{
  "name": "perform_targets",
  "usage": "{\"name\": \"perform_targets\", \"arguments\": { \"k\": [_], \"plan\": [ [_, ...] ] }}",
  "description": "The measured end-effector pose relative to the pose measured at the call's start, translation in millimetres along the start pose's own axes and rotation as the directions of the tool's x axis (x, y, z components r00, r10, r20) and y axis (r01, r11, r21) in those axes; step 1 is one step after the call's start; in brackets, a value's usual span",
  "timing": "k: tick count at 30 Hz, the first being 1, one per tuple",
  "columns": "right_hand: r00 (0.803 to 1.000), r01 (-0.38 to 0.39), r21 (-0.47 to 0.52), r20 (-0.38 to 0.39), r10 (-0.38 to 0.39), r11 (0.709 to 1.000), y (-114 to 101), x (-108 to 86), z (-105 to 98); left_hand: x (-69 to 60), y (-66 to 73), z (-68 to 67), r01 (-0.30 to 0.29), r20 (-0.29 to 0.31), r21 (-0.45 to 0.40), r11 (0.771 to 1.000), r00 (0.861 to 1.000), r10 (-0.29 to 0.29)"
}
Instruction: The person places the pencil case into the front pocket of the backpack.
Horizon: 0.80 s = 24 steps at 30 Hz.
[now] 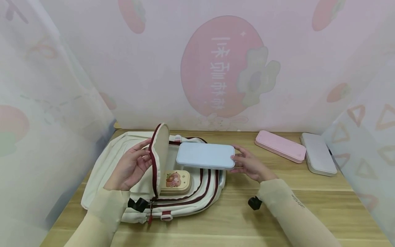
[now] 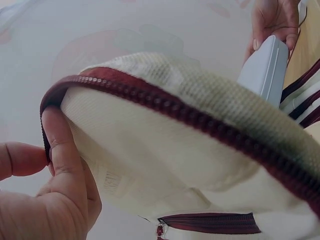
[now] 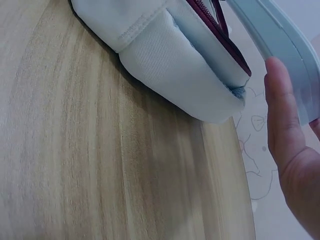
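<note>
A white backpack (image 1: 123, 144) with dark red zippers lies on the table, its front flap (image 1: 161, 154) raised. My left hand (image 1: 132, 166) pinches the zippered edge of that flap; in the left wrist view the thumb and fingers (image 2: 62, 145) grip the dark red zipper edge. Inside the opened pocket sits a cream case (image 1: 182, 181) with a printed picture on its lid. Above the pocket, my right hand (image 1: 248, 163) holds a light blue flat case (image 1: 205, 154) by its right end, roughly level. The right wrist view shows the blue case (image 3: 280, 45) between thumb and fingers.
At the back right of the wooden table (image 1: 247, 223) lie a pink case (image 1: 280, 145) and a white case (image 1: 318, 154), side by side. Printed curtain walls (image 1: 148, 68) stand close behind the table and at both sides.
</note>
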State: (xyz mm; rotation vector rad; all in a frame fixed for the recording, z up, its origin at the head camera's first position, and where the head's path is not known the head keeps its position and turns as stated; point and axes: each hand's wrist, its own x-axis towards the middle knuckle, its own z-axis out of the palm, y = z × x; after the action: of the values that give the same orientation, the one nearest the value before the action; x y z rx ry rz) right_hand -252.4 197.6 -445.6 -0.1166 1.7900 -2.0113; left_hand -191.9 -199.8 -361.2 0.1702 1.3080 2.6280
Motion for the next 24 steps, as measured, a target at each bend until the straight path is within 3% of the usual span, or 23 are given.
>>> {"name": "perform_targets", "arguments": {
  "k": [24],
  "plan": [
    [0.999, -0.034, -0.008, -0.040, 0.033, 0.999, -1.3, 18.7, 30.1, 0.1, -1.0, 1.8, 0.001, 0.004, -0.012, 1.000, 1.000, -0.001]
  ]
}}
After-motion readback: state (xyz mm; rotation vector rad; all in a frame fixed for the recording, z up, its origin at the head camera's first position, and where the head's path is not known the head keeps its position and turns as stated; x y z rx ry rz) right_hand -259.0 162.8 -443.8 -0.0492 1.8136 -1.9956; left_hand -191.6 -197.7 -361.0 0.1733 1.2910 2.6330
